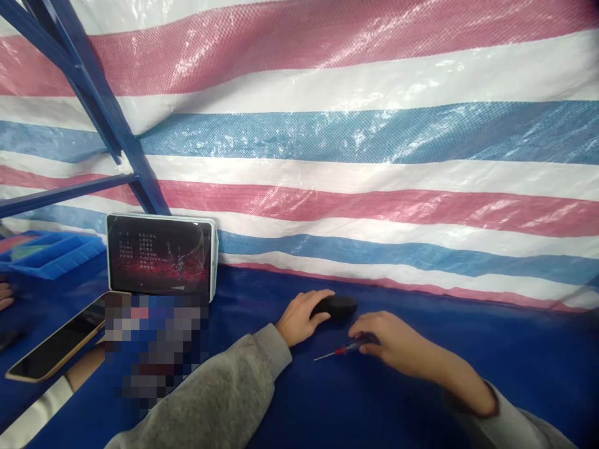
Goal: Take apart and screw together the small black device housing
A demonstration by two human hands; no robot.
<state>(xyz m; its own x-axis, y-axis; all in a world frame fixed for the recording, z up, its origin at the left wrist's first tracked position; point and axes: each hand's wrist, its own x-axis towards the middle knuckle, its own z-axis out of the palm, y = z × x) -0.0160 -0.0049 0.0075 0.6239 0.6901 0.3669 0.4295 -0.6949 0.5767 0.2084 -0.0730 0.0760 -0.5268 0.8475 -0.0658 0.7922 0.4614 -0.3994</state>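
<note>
My left hand (302, 317), in a grey sleeve, grips a black computer mouse (337, 306) from its left side, thumb and fingers around its near end. To the right, my right hand (390, 343) is closed on a small screwdriver (344, 349). Its thin metal shaft points left and slightly down, with a red section by the dark handle; the fingers hide part of the handle. The screwdriver is close to the mouse, on its near side, and apart from it. Both hands are over the dark blue tabletop (299, 411).
A tablet (159, 255) in a pale case stands upright against the striped sheet (365, 199). Near it are a phone (65, 340), a blurred patch, and another person's white sleeve (37, 415). Blue divided trays (70, 255) lie at far left by a blue metal frame (105, 103).
</note>
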